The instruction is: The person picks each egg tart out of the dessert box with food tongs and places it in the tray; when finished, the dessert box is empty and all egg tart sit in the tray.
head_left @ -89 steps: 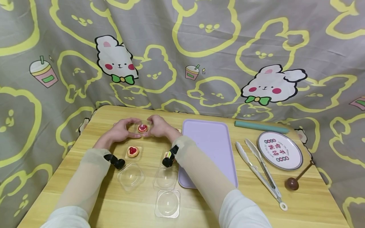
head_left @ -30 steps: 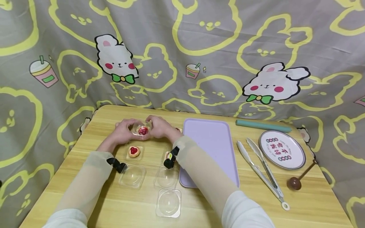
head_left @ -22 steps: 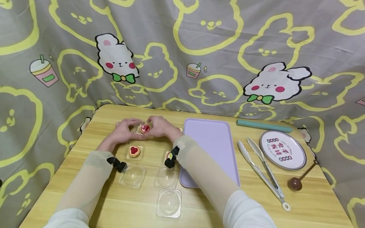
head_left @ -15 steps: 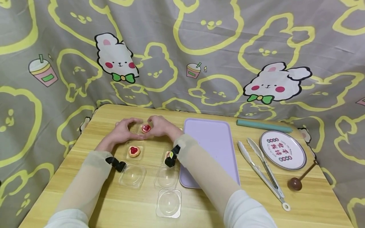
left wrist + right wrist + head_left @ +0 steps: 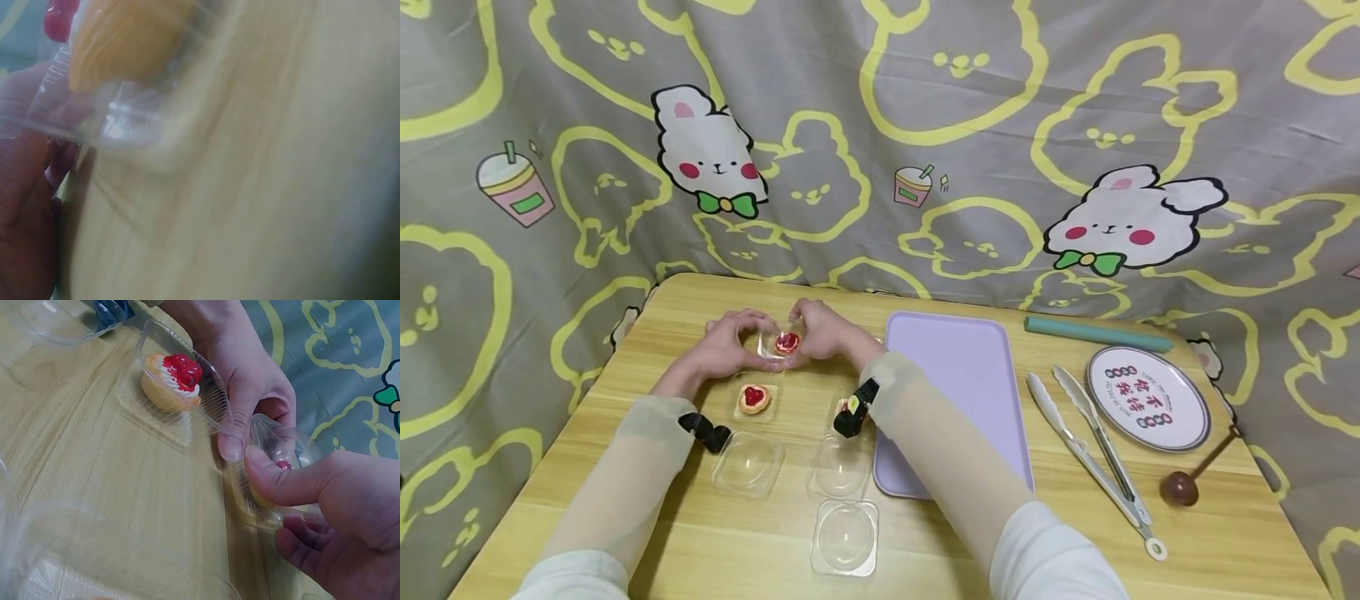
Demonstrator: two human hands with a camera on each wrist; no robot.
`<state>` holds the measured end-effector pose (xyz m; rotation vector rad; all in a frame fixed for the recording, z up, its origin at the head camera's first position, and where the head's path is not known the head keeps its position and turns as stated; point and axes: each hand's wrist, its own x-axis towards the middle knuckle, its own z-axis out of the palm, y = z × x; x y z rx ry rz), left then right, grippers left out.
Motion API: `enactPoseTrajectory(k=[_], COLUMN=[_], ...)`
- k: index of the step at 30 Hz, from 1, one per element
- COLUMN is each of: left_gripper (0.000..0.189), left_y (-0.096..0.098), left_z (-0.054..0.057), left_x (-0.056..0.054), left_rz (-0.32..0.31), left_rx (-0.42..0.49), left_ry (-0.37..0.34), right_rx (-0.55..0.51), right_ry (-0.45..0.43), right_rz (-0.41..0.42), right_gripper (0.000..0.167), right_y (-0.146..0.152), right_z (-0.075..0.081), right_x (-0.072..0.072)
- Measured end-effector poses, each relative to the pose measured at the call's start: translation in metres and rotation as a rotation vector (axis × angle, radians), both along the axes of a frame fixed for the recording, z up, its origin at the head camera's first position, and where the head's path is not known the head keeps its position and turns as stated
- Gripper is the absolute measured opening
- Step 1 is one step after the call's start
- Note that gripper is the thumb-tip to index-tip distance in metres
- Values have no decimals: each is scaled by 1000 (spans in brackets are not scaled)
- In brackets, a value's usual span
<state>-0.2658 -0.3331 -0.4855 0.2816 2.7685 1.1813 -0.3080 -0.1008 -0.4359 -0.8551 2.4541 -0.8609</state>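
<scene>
Both hands hold a clear plastic box (image 5: 767,343) near the table's back left. Inside it sits a small tart (image 5: 787,343) with a red topping. My left hand (image 5: 726,346) grips the box's left side, and my right hand (image 5: 823,331) its right side. In the right wrist view the two thumbs nearly meet at the box's near edge. Closer to me, a second tart (image 5: 754,398) with a heart-shaped red topping lies in a clear box. The left wrist view is blurred: a tart (image 5: 125,44) in clear plastic partly covers the left hand.
Clear plastic lids (image 5: 845,537) lie in front, one beside the left wrist. Another tart is partly hidden behind the right wrist camera (image 5: 850,417). A purple tray (image 5: 955,375), metal tongs (image 5: 1097,458), a plate (image 5: 1148,398), a brown ball-ended stick (image 5: 1180,488) and a green roll (image 5: 1097,333) occupy the right.
The box between my hands has been tilted about and has shifted slightly right. The clear lid by my left wrist has turned since three seconds ago. The other things stay in place.
</scene>
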Motion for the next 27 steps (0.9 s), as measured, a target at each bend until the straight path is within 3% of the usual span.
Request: enactPoseTrajectory(k=[7,16,22,27], left_gripper=[72,76,79,87], left_y=[2,1,-2,-7], left_z=[1,0,0,4], left_x=[-1,0,-2,-1], left_rz=[6,-18,-42,-55], left_rx=[-20,-20,-19,76], left_ry=[-5,0,11,-38], right_rx=[-6,40,20,-3], right_ry=[67,204,188,182], right_rz=[-14,34,38,46], right_gripper=[87,86,86,84], right_y=[1,5,17,31], right_z=[1,-1,9,20], right_x=[3,10,17,22])
